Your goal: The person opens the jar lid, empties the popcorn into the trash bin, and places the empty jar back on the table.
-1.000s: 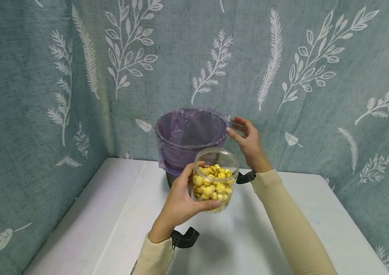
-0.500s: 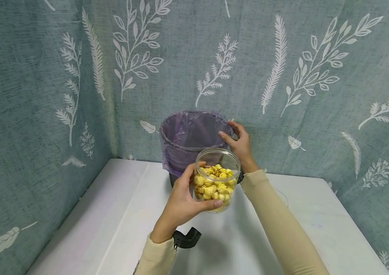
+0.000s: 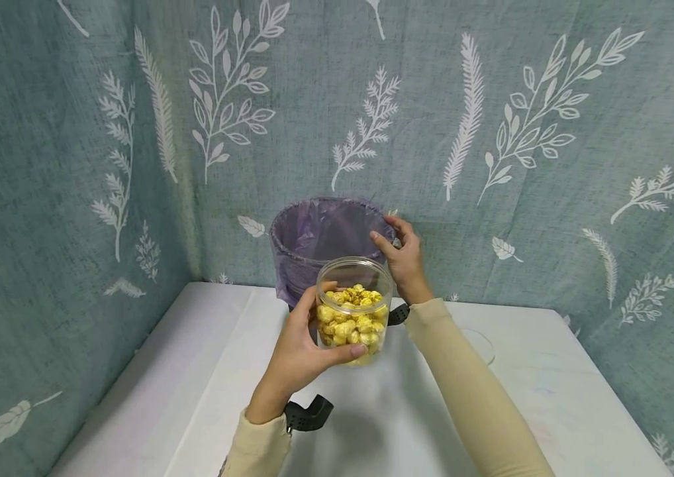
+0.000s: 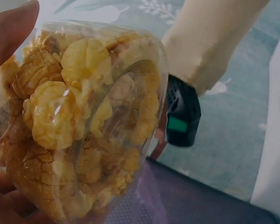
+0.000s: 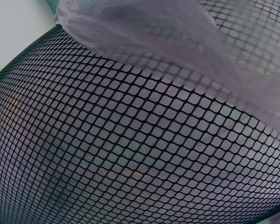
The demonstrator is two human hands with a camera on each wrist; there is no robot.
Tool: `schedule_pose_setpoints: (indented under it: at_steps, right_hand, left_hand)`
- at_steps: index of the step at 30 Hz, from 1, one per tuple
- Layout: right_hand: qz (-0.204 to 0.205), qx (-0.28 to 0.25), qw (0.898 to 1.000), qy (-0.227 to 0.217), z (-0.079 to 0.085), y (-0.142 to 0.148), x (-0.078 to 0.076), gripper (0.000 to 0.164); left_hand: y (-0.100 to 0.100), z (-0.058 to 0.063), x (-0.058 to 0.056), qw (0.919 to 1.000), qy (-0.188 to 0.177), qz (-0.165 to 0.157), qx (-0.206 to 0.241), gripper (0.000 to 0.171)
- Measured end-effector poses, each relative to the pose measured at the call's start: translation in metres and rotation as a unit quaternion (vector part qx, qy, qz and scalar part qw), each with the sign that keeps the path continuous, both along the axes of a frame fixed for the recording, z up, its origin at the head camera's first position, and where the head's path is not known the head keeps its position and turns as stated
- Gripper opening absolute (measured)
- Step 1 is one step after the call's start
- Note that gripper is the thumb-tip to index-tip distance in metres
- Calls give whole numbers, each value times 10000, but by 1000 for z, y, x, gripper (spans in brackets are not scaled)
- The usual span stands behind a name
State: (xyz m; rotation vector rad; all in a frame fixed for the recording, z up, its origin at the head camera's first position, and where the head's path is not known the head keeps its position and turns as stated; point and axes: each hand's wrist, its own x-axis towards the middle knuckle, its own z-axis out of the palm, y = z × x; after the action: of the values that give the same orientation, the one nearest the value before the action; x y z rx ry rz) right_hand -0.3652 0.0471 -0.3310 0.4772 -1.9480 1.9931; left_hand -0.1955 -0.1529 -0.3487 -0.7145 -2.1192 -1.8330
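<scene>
My left hand (image 3: 301,351) holds a clear plastic jar (image 3: 353,268) without a lid on it, its thumb along the near side. Yellow caramel popcorn (image 3: 351,318) fills the lower part; through the jar's wall in the left wrist view, popcorn (image 4: 53,114) appears large. Behind the jar stands a black mesh trash bin (image 5: 130,126) with a purple bag (image 3: 295,268) folded over its rim. My right hand (image 3: 405,258) grips the bin's right rim, thumb at the inner side and fingers outside. The right wrist view shows mesh and bag, with the hand hidden.
A thin clear disc (image 3: 482,344), like a lid, lies on the white table (image 3: 194,371) beside the right forearm. Patterned green cloth (image 3: 313,99) hangs close behind the bin and along both sides. Black wrist cameras (image 3: 310,414) sit on both wrists.
My right hand has moved left from beside the bin and taken hold of its rim. The jar has shifted slightly left in my left hand. The clear disc has come into sight.
</scene>
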Motion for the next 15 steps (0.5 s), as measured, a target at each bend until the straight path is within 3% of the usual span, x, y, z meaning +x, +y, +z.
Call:
schedule_pose_setpoints:
  at_steps: [3, 7, 11, 15]
  right_hand:
    - [-15, -18, 10000, -13, -1, 0, 0, 60]
    - [7, -62, 9999, 80, -1, 0, -2, 59]
    - [36, -123, 9998, 146, -2, 0, -3, 60]
    - [34, -132, 9998, 139, -2, 0, -2, 61]
  left_hand:
    - [-7, 5, 1, 9998, 10, 176, -102, 92]
    - [-20, 22, -2, 9990, 128, 381, -217, 92]
    - [-36, 49, -12, 9964, 332, 621, -481, 90]
    - [-50, 82, -30, 9924, 493, 760, -834, 89]
